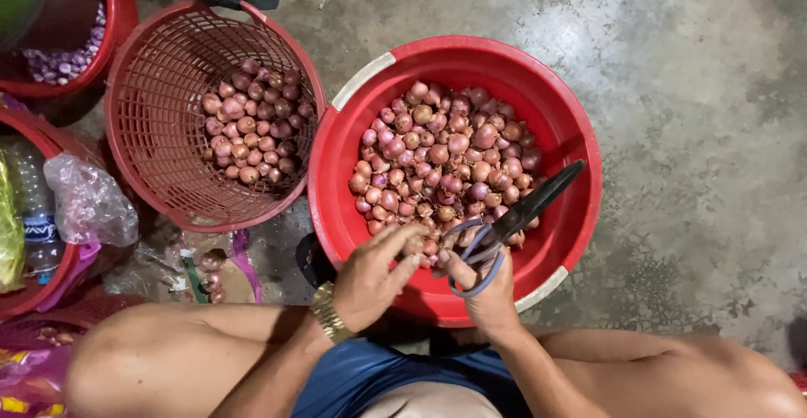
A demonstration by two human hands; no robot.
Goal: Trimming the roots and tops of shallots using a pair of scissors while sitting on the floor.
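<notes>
knees and blue shorts point(370, 376) sit nearest us, at the bottom edge. our left hand point(374, 275), gold watch point(328, 313) at the wrist, pinches one small shallot point(418, 244) at the near rim of the red tub point(572, 216). our right hand point(487, 292) grips the scissors point(513, 216), fingers through the grey loops, blades closed or nearly so. scissors: long axis runs from the loops at our right hand up and to the right, dark tips pointing toward the tub's far right wall, above the heap. we judge the scissors stiff and light, best held at the loops. shallots in the tub point(445, 161): small, round, firm, with dry papery skins that look slippery and loose; we judge each best pinched across its middle, ends left free. which way the held shallot points we cannot tell, as fingers hide it. red mesh basket point(160, 73) to the left holds more shallots point(252, 124). further left, a crumpled plastic bag point(88, 203) and a plastic bottle point(34, 208). grey concrete floor point(672, 65) beneath.
</notes>
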